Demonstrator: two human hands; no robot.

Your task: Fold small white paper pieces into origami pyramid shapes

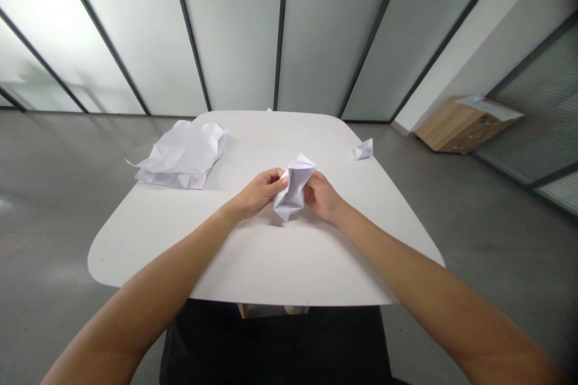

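Observation:
A folded white paper boat (294, 187) is held between my two hands, just above the middle of the table. Its hollow side faces me, and pointed corners stick out at the top and bottom. My left hand (264, 191) grips its left edge, thumb on the front and fingers curled behind. On the opposite edge my right hand (321, 194) is closed, its fingertips partly hidden behind the paper.
Creased white sheets (185, 153) lie piled at the table's left edge. A small folded paper piece (363, 149) sits near the right edge of the white table (289, 277). Beyond are frosted glass panels (235, 30) and a wooden cabinet (465, 126).

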